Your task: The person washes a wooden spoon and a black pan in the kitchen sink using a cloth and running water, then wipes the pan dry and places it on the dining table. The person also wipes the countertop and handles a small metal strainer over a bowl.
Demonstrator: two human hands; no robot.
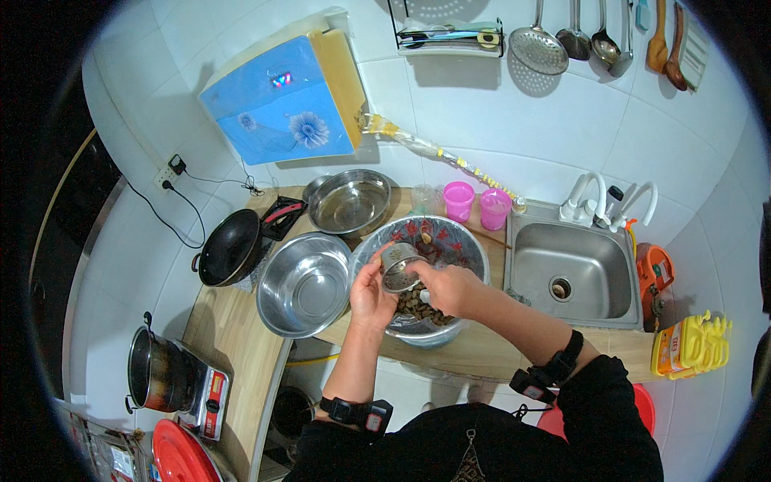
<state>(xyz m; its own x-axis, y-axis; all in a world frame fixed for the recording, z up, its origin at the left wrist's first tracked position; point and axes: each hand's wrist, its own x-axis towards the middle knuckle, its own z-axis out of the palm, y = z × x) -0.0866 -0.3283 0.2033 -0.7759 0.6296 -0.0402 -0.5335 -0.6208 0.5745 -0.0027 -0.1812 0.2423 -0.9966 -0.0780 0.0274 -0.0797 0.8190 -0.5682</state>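
My left hand (368, 296) holds a small metal strainer cup (398, 278) with a perforated base, tilted on its side. With the index finger of my right hand (453, 288) I touch the cup at its mouth; the other fingers are curled. A small white object (425, 296) shows beside those curled fingers; whether they grip it is unclear. Both hands are above a large basin (479, 241) lined with clear plastic. Brown chunks (415, 308) lie in its near part, and red pieces (441, 232) show along its far side.
Left of the lined basin stand a steel bowl (283, 265), a steel basin of liquid (361, 175) and a black wok (229, 247). Two pink cups (459, 202) stand behind. A steel sink (572, 259) lies right. A pot (150, 373) sits on a stove (211, 403) at front left.
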